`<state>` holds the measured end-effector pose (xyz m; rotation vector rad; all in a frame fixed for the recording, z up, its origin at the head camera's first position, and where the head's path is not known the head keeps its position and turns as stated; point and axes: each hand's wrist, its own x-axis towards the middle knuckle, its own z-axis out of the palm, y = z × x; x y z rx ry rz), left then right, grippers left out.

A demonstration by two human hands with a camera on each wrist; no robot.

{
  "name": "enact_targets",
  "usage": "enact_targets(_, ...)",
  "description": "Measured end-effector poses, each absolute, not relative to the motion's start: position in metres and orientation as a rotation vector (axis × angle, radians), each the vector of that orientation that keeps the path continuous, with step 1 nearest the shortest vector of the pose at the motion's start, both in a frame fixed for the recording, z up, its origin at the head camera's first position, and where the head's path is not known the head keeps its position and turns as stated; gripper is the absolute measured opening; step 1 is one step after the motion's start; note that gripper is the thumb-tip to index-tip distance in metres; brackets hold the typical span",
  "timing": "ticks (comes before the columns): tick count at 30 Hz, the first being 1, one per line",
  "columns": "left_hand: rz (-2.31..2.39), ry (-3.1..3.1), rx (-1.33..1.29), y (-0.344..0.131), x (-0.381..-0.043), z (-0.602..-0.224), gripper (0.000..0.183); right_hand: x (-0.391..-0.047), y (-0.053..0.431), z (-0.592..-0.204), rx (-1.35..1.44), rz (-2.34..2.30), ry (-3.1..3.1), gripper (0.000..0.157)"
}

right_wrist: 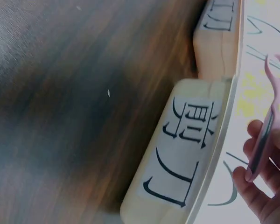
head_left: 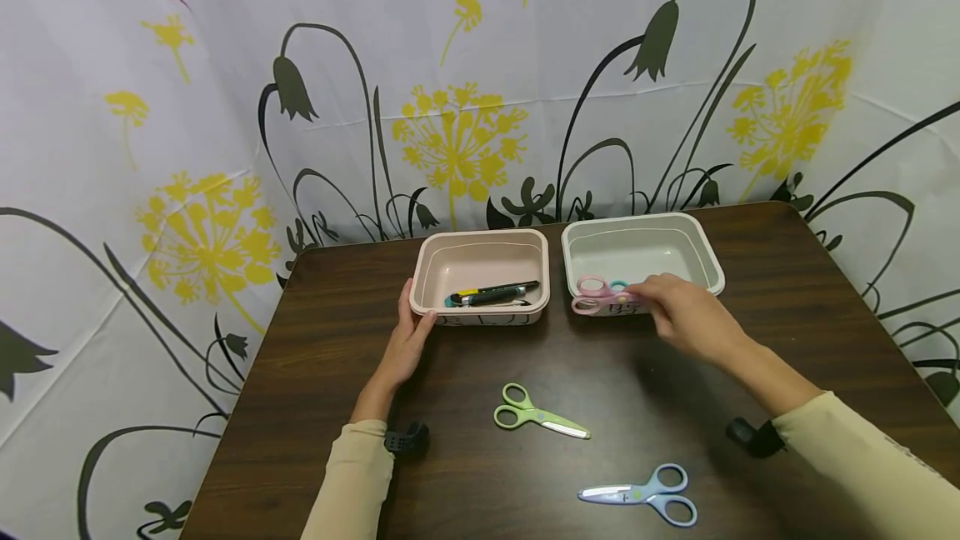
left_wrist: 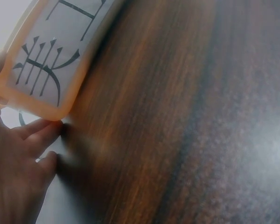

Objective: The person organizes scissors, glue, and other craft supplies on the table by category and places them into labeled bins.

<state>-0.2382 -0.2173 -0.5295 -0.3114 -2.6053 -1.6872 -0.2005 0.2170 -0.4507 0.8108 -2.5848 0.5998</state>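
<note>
At the left corner of the pinkish bin (head_left: 480, 319), my left hand (head_left: 405, 348) holds it with the thumb at the front rim and fingers along the side. In the left wrist view, the fingers touch the corner of this labelled bin (left_wrist: 46, 60). My right hand (head_left: 686, 315) pinches pink scissors (head_left: 596, 297) by the blade end, handles pointing left, above the front rim of the white bin (head_left: 708, 261). The right wrist view shows the scissors (right_wrist: 266, 135) between thumb and fingers. Something turquoise (head_left: 618, 284) shows behind them, partly hidden.
Green scissors (head_left: 536, 415) and blue scissors (head_left: 648, 494) lie on the dark wooden table (head_left: 480, 473). A black cutter (head_left: 491, 297) and other slim tools lie in the pinkish bin. A patterned curtain (head_left: 480, 48) hangs behind the table.
</note>
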Motion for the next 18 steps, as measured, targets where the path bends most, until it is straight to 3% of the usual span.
enact_targets(9, -1.659, -2.604, -0.302, -0.219, -0.24, -0.537, 0.072, -0.225, 0.231, -0.445, 0.574, 0.612, -2.743, 0.022)
enact_targets(18, -1.705, -2.619, -0.316, -0.209, -0.228, -0.506, 0.071, -0.241, 0.244, -0.451, 0.531, 0.655, -2.896, 0.025)
